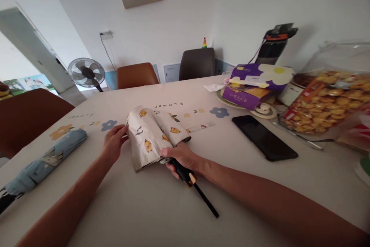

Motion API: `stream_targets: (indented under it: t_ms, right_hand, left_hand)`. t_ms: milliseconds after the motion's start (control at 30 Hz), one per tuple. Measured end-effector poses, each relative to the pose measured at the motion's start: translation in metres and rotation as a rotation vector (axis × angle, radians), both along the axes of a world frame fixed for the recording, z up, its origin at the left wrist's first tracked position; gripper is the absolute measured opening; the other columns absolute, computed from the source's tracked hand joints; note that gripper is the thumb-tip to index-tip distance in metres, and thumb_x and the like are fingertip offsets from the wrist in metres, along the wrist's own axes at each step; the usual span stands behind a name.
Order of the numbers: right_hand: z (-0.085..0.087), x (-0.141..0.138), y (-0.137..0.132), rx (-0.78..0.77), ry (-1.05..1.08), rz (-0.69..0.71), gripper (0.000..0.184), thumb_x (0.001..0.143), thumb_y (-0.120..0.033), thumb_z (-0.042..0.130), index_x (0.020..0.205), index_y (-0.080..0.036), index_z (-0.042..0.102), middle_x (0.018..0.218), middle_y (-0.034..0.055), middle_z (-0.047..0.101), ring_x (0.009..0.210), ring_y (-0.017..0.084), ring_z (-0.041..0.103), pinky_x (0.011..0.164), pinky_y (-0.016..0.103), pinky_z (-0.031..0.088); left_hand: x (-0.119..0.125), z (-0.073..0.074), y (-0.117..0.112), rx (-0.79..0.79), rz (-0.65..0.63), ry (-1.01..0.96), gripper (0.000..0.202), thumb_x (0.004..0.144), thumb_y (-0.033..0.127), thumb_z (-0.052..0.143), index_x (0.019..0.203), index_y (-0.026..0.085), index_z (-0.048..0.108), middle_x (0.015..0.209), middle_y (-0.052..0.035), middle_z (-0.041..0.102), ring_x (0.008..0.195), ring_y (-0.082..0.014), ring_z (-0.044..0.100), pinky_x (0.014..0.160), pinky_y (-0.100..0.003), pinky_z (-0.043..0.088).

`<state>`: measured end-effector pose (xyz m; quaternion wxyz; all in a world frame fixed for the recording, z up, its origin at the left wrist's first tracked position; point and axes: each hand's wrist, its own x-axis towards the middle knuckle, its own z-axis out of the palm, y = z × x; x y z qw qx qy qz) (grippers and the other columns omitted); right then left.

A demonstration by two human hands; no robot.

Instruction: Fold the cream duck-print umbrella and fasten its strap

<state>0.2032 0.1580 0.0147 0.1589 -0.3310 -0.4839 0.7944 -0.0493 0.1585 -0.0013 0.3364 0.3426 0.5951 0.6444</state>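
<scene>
A white folding umbrella [148,135] printed with yellow ducks is held just above the table, its canopy collapsed but with loose, spread folds. My right hand [182,156] wraps round it where the fabric meets the black handle; a black strap hangs from the handle's end towards me. At the canopy's left edge, my left hand [115,143] pinches the fabric between thumb and fingers. Left of my left forearm lies a second umbrella [49,162], light blue and furled, with a dark handle at the near end.
A black phone [264,138] lies to the right. Behind it are a purple box [260,81], a dark bottle [273,48] and a clear bag of snacks [332,100]. The white tablecloth [124,208] has flower prints. Chairs [137,75] and a fan [86,71] stand beyond.
</scene>
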Motion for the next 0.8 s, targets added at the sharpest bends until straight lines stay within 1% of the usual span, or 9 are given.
stream_targets:
  t_ms: [100,167,233,300,367,433,600,733,800]
  right_hand:
    - [0.000,-0.001,0.000,0.002,-0.014,-0.018,0.022,0.075,-0.030,0.054,0.062,-0.017,0.043,0.039,-0.0053,0.044,0.029,0.008,0.040,0.029,0.019,0.036]
    - [-0.001,-0.001,-0.001,0.013,-0.010,-0.032,0.023,0.075,-0.030,0.054,0.061,-0.017,0.043,0.039,-0.0053,0.044,0.029,0.007,0.040,0.029,0.019,0.037]
    - [-0.002,-0.002,-0.001,0.023,-0.014,-0.043,0.022,0.075,-0.030,0.055,0.061,-0.017,0.044,0.039,-0.0053,0.045,0.029,0.007,0.039,0.029,0.020,0.038]
    - [-0.002,-0.003,-0.002,0.041,-0.025,-0.046,0.021,0.075,-0.030,0.055,0.062,-0.017,0.045,0.038,-0.0053,0.045,0.029,0.008,0.040,0.029,0.020,0.038]
    - [-0.003,-0.003,-0.003,0.065,-0.028,-0.048,0.019,0.075,-0.028,0.055,0.063,-0.016,0.046,0.038,-0.0053,0.045,0.028,0.008,0.039,0.028,0.020,0.038]
    - [-0.003,-0.003,-0.003,0.087,-0.021,-0.045,0.018,0.075,-0.027,0.055,0.063,-0.016,0.047,0.038,-0.0053,0.045,0.027,0.008,0.039,0.028,0.020,0.037]
    - [-0.003,-0.004,-0.003,0.086,-0.022,-0.042,0.020,0.076,-0.030,0.055,0.063,-0.017,0.047,0.039,-0.0051,0.046,0.029,0.007,0.040,0.028,0.019,0.039]
    - [-0.006,-0.004,-0.004,0.092,-0.050,-0.054,0.018,0.074,-0.031,0.056,0.066,-0.017,0.048,0.040,-0.0048,0.047,0.029,0.009,0.042,0.028,0.020,0.038]
    - [-0.008,-0.004,-0.004,0.126,-0.050,-0.042,0.017,0.073,-0.030,0.058,0.067,-0.016,0.049,0.041,-0.0044,0.048,0.030,0.009,0.043,0.029,0.020,0.038]
  left_hand:
    - [0.008,0.009,-0.006,0.136,0.223,0.314,0.023,0.065,0.027,0.066,0.085,0.019,0.058,0.083,-0.0002,0.058,0.077,-0.0119,0.056,0.074,-0.028,0.045]
    - [0.019,0.016,-0.013,0.230,0.255,0.495,0.021,0.070,0.028,0.062,0.089,0.020,0.058,0.089,-0.0010,0.059,0.082,-0.0124,0.055,0.078,-0.029,0.044]
    - [0.036,0.021,-0.019,0.242,0.129,0.594,0.018,0.075,0.032,0.059,0.088,0.021,0.059,0.088,-0.0008,0.061,0.081,-0.0128,0.056,0.077,-0.028,0.044]
    - [0.052,0.020,-0.023,0.143,-0.037,0.629,0.017,0.075,0.036,0.059,0.080,0.020,0.058,0.076,0.0006,0.060,0.072,-0.0127,0.056,0.070,-0.027,0.045]
    - [0.064,0.017,-0.024,0.016,-0.139,0.575,0.024,0.074,0.042,0.060,0.071,0.018,0.055,0.064,0.0023,0.055,0.061,-0.0121,0.054,0.060,-0.026,0.046]
    - [0.070,0.014,-0.024,-0.067,-0.176,0.452,0.031,0.072,0.047,0.061,0.069,0.017,0.053,0.062,0.0025,0.053,0.058,-0.0119,0.053,0.057,-0.026,0.047]
    - [0.074,0.016,-0.029,-0.155,-0.278,0.191,0.039,0.070,0.050,0.062,0.079,0.012,0.059,0.079,-0.0037,0.060,0.072,-0.0160,0.059,0.065,-0.031,0.054]
    - [0.080,0.017,-0.031,-0.180,-0.438,-0.049,0.039,0.075,0.046,0.060,0.094,0.011,0.060,0.090,-0.0097,0.065,0.081,-0.0209,0.062,0.074,-0.036,0.054]
    - [0.085,0.018,-0.029,-0.192,-0.464,-0.201,0.039,0.076,0.042,0.061,0.100,0.011,0.060,0.093,-0.0119,0.066,0.086,-0.0236,0.063,0.078,-0.037,0.053]
